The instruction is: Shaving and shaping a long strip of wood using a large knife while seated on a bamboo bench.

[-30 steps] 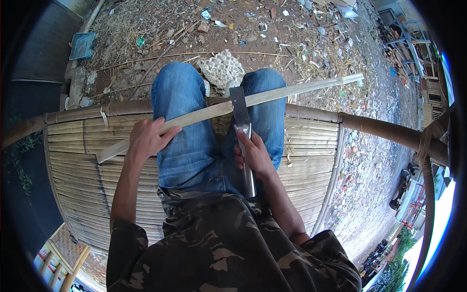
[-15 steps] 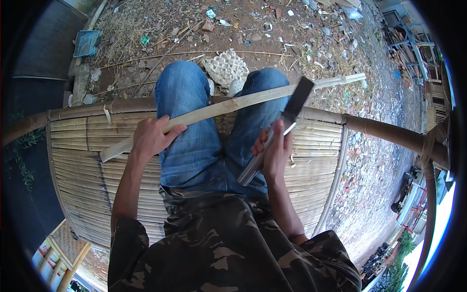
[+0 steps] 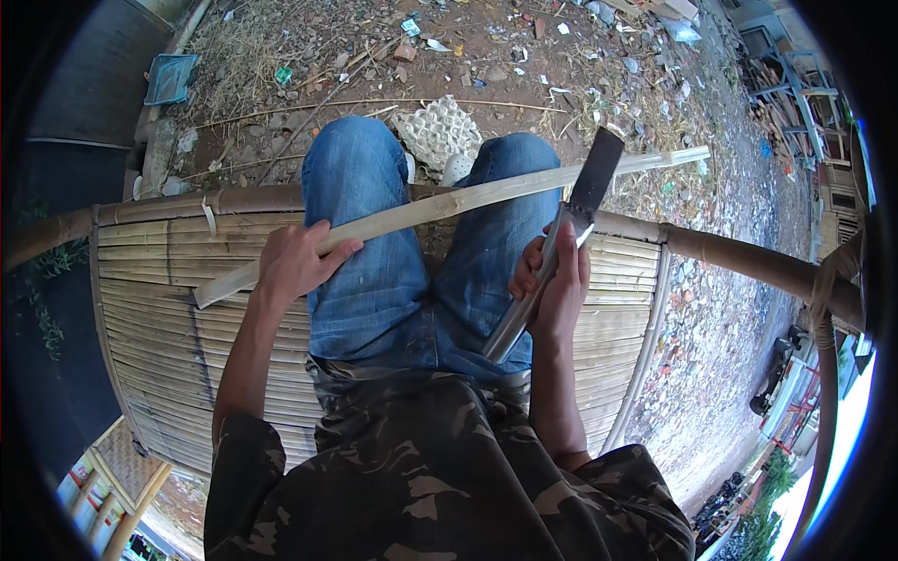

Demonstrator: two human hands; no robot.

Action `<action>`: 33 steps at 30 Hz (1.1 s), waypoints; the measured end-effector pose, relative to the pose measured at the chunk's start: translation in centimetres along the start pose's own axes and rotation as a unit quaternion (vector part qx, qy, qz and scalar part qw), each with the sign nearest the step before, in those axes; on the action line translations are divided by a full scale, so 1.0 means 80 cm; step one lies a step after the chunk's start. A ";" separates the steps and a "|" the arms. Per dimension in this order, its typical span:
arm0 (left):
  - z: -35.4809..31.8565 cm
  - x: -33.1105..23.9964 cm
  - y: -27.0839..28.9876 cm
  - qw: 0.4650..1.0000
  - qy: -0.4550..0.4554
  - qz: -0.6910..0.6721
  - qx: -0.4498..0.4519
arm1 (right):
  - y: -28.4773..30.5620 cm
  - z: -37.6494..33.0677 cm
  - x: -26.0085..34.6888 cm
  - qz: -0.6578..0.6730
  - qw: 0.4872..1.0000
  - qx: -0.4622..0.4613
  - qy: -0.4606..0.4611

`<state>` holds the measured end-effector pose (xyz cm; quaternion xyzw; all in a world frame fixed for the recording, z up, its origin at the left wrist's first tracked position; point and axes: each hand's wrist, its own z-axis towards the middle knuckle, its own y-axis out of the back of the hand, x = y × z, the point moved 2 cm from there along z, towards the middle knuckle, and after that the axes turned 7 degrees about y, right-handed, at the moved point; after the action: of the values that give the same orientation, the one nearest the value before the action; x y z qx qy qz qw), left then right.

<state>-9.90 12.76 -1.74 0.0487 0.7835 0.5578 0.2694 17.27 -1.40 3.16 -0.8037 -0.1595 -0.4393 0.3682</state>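
A long pale bamboo strip [image 3: 496, 192] lies slantwise across both of my jean-clad knees, with its far right end sticking out past the right knee. My left hand [image 3: 301, 262] is closed round it near its lower left end, fingers over the top and thumb along the near side. My right hand [image 3: 554, 285] grips the shiny metal handle of a knife [image 3: 596, 176] with a dark, square-ended blade. The blade points up and away, overlapping the strip in the view just right of my right knee; whether it touches the strip I cannot tell.
I sit on a bamboo-slat bench [image 3: 248, 351] with a bamboo pole [image 3: 739, 254] along its far edge. Beyond lie an egg tray [image 3: 436, 134], scattered litter and a blue crate [image 3: 169, 79]. Wood scraps are stacked by a blue frame [image 3: 795, 107] at the far right.
My right hand has moved the knife a little to the right, its blade shifting outward along the strip. My left hand and the bamboo strip have hardly moved.
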 end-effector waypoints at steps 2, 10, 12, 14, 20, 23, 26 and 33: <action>0.003 -0.003 -0.003 1.000 -0.017 0.001 -0.009 | -0.005 -0.008 -0.046 -0.205 0.978 0.023 -0.039; 0.001 -0.001 -0.003 1.000 -0.026 0.000 -0.016 | -0.003 -0.004 -0.044 -0.189 0.981 -0.007 -0.046; 0.005 0.003 -0.006 1.000 -0.018 -0.007 -0.008 | 0.002 -0.007 -0.060 -0.277 0.935 0.141 -0.171; 0.011 0.001 -0.001 1.000 -0.012 -0.010 -0.011 | 0.002 -0.009 -0.025 -0.149 0.969 0.041 -0.194; 0.006 0.004 -0.008 0.999 -0.037 -0.007 -0.021 | -0.010 -0.004 -0.054 -0.258 0.933 0.161 -0.192; 0.004 -0.002 0.000 1.000 -0.012 0.003 0.009 | 0.001 -0.001 -0.012 -0.086 0.995 0.006 -0.055; 0.005 -0.001 -0.002 1.000 -0.015 0.001 -0.001 | 0.007 -0.008 -0.053 -0.259 0.960 0.058 -0.085; 0.000 -0.005 -0.003 0.999 -0.026 -0.002 -0.020 | -0.003 -0.009 -0.032 -0.156 0.987 0.019 -0.038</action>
<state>-9.50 12.51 -1.78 0.0562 0.7653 0.5709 0.2919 15.24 -1.57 1.38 -0.7782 -0.3050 -0.4573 0.3039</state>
